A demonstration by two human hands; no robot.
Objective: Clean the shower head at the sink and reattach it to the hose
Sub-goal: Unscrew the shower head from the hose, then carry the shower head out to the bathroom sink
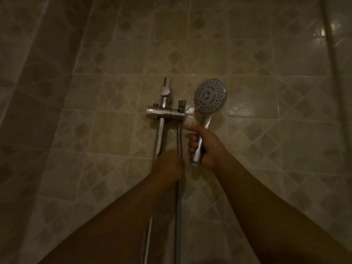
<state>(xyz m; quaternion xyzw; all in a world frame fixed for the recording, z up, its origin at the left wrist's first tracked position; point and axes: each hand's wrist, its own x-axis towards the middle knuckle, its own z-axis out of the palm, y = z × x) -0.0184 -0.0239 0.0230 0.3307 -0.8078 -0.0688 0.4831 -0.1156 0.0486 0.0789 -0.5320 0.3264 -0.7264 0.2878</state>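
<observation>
Head view: a dim tiled shower corner is seen, both bare arms reaching up from the lower edge of the frame.
Shower head: the round chrome hand shower with a grey dotted spray face (209, 96) is held upright, right of centre, detached from the hose; its open handle end shows below the fist.
Right hand: the right hand (205, 147) is wrapped around the chrome handle, thumb extended toward the hose, apparently to keep the threaded end free for joining.
Left hand: the left hand (168, 165) is closed around the ribbed grey metal hose (178, 206) at centre frame, seemingly to steady it.
Hose end: the hose nut (182, 104) is seen poking up through the chrome slider bracket (165, 113) on the vertical chrome wall rail (161, 134); the bracket appears to serve as a rest for the hose.
Stage, as judged: cleaning is taken to be done; reattachment is not yet made, head and hose being apart.
Sink: none is visible.
Markings: no brand, label or lettering can be read; only a circular motif at the centre of the spray face is made out.
Lighting: poor; fine detail on the fittings cannot be told.
</observation>
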